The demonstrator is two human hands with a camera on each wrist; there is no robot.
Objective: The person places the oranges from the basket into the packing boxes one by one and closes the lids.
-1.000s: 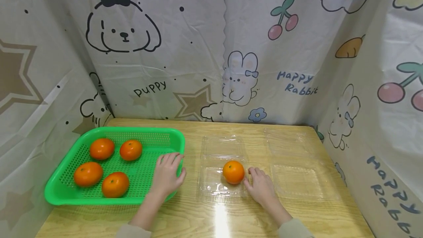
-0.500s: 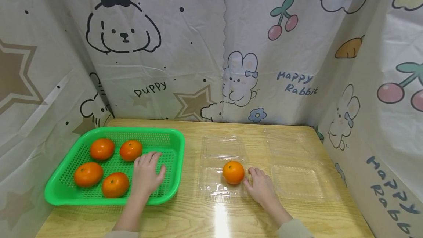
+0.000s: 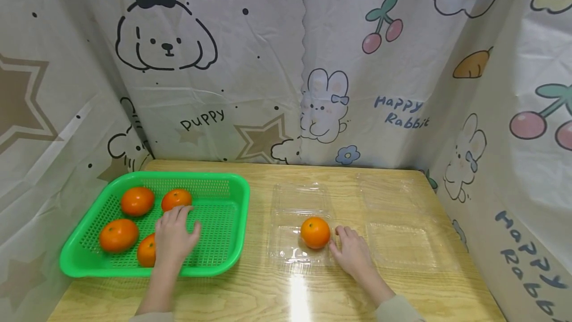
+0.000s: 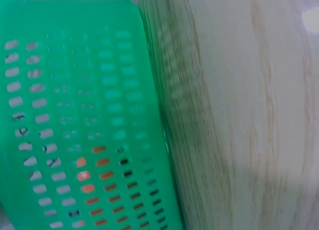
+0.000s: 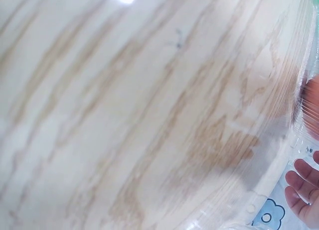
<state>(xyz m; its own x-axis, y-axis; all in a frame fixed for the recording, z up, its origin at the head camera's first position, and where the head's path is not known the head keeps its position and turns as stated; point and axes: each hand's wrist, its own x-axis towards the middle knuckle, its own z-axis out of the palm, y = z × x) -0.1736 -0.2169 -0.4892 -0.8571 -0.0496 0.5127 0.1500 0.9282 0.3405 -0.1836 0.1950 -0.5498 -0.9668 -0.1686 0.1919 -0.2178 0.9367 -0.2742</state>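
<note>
My left hand (image 3: pixel 175 237) is over the green plastic basket (image 3: pixel 245 212), its fingers loosely bent and holding nothing. It partly covers the near orange (image 3: pixel 146 251), and its fingertips overlap the lower edge of the far orange (image 3: pixel 176 199). Two more oranges lie further left: one at the back (image 3: pixel 137 201), one at the front (image 3: pixel 118 236). My right hand (image 3: pixel 353 251), empty with relaxed fingers, rests beside a single orange (image 3: pixel 315 232) in a clear plastic clamshell box (image 3: pixel 286 242). In the left wrist view, the basket's perforated wall (image 4: pixel 89 115) shows orange through its holes; the hand is hidden.
A second clear clamshell box (image 3: pixel 402 245) lies unfolded at the right of the wooden table (image 3: pixel 250 292). Printed cloth (image 3: pixel 250 63) hangs behind and along both sides, close to the table's edges.
My left hand has moved left from the basket's right rim to above the two nearer oranges. My right hand and the orange beside it have stayed in place.
</note>
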